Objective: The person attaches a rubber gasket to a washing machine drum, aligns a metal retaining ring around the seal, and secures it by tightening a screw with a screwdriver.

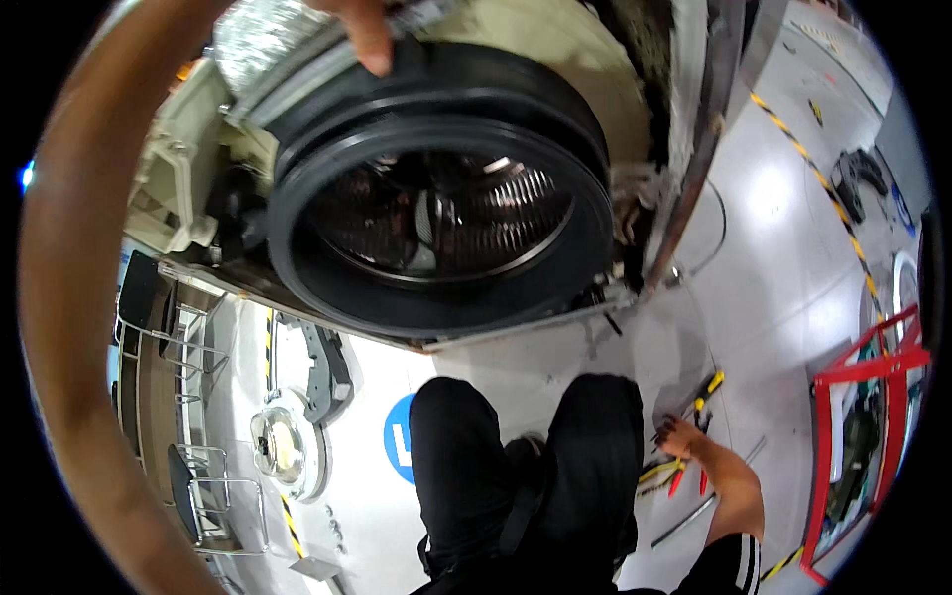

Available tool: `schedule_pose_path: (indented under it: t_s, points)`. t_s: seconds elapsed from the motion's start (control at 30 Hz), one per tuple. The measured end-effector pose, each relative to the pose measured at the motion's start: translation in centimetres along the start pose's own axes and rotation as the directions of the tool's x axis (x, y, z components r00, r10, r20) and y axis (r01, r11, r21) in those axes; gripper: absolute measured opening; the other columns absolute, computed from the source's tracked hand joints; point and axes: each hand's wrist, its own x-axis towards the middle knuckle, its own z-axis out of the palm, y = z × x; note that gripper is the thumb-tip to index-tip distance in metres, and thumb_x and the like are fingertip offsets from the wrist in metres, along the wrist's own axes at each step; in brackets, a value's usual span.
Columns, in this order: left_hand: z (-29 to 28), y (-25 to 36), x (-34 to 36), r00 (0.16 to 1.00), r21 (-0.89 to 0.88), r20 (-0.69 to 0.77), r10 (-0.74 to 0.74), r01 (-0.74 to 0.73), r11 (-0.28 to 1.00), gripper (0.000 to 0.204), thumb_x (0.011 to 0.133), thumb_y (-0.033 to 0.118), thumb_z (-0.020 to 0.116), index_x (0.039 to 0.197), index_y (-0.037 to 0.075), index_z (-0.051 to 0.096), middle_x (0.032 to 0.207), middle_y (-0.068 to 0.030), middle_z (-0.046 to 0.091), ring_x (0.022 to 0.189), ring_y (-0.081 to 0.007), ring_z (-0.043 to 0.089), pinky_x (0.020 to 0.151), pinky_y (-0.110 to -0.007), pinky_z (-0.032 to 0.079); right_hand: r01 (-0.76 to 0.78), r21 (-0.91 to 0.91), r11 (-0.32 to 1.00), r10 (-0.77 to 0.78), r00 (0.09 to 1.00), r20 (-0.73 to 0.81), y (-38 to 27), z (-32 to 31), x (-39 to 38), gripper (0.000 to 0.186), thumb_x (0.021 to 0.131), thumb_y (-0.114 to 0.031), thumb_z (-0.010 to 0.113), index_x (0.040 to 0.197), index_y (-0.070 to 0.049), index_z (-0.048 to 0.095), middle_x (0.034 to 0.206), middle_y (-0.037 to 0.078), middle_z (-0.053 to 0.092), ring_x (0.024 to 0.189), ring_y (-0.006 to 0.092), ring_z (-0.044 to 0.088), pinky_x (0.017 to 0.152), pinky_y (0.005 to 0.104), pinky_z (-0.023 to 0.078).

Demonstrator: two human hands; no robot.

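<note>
A black rubber door gasket rings the opening of a front-loading washing machine, whose ribbed metal drum shows inside. At the gasket's top edge my left hand grips the rubber, one digit pressed over the front; its other fingers are mostly outside the picture. Down on the floor at the right, my right hand reaches among hand tools, its fingers slightly apart. Yellow-handled pliers and a red-handled tool lie just below it. Above it is a yellow-and-black tool.
A metal rod lies near my right forearm. A red-framed case stands at the far right. On the left floor are a round white-rimmed part, a dark grey curved block and small loose pieces. Chairs stand farther left.
</note>
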Motion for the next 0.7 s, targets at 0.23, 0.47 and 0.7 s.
schedule_pose_path:
  t_s: [0.23, 0.47, 0.7]
  points:
    - [0.2, -0.4, 0.9, 0.999, -0.013, 0.033, -0.013, 0.013, 1.0, 0.076, 0.061, 0.042, 0.087, 0.118, -0.002, 0.064, 0.11, -0.0172, 0.065, 0.114, -0.0337, 0.052, 0.097, -0.041, 0.044, -0.412, 0.686, 0.6, 0.797, 0.379, -0.47, 2.7, -11.3, 2.4, 0.014, 0.079, -0.002, 0.065, 0.092, 0.0, 0.067, 0.09, 0.014, 0.064, 0.078, 0.0308, 0.063, 0.071, 0.0369, 0.053]
    - [1.7, -1.3, 1.9, 0.999, -0.024, 0.022, -0.035, 0.036, 0.999, 0.073, 0.059, 0.043, 0.087, 0.117, 0.002, 0.067, 0.106, -0.0115, 0.067, 0.114, -0.032, 0.049, 0.097, -0.04, 0.043, -0.171, 0.959, 0.226, 0.946, -0.198, -0.258, 1.7, -25.2, 2.3, 0.02, 0.091, -0.009, 0.065, 0.105, 0.004, 0.07, 0.09, 0.014, 0.07, 0.079, 0.0184, 0.065, 0.073, 0.0288, 0.051]
    - [2.9, -1.5, 2.4, 0.998, -0.002, -0.026, -0.061, 0.061, 0.998, 0.071, 0.057, 0.043, 0.088, 0.115, 0.007, 0.07, 0.102, -0.0058, 0.069, 0.114, -0.0302, 0.046, 0.098, -0.038, 0.041, 0.245, 0.948, 0.204, 0.977, -0.111, -0.182, 0.2, -42.0, 3.7, 0.025, 0.09, -0.01, 0.068, 0.108, 0.007, 0.068, 0.093, 0.011, 0.071, 0.08, 0.0103, 0.062, 0.073, 0.0233, 0.048]
